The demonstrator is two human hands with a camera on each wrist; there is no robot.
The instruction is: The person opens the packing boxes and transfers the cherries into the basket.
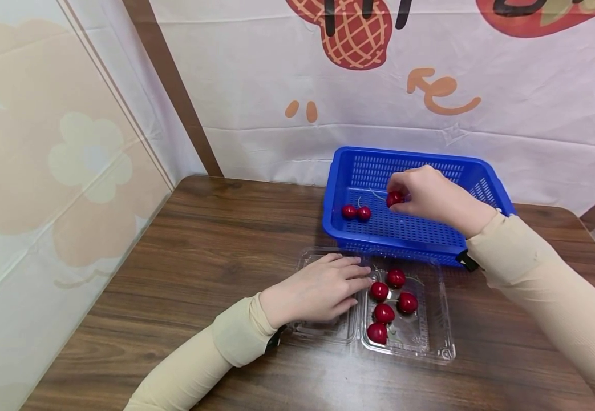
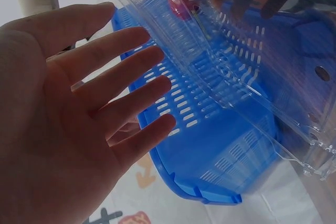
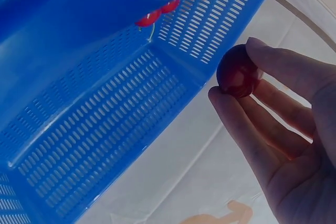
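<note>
The right hand (image 1: 430, 195) pinched a round red cherry (image 1: 393, 199) above the blue slotted plastic basket (image 1: 405, 229), within its rim; the left hand (image 1: 323, 288), fingers apart, overlay the clear plastic container (image 1: 414, 330) near its middle edge.

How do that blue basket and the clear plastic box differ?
The basket is blue and slotted; the box is see-through.
The basket is one tub; the box lies opened out in two halves.
Two cherries rest in the basket; five cherries sit in the box.
Both stand on the table.
</note>
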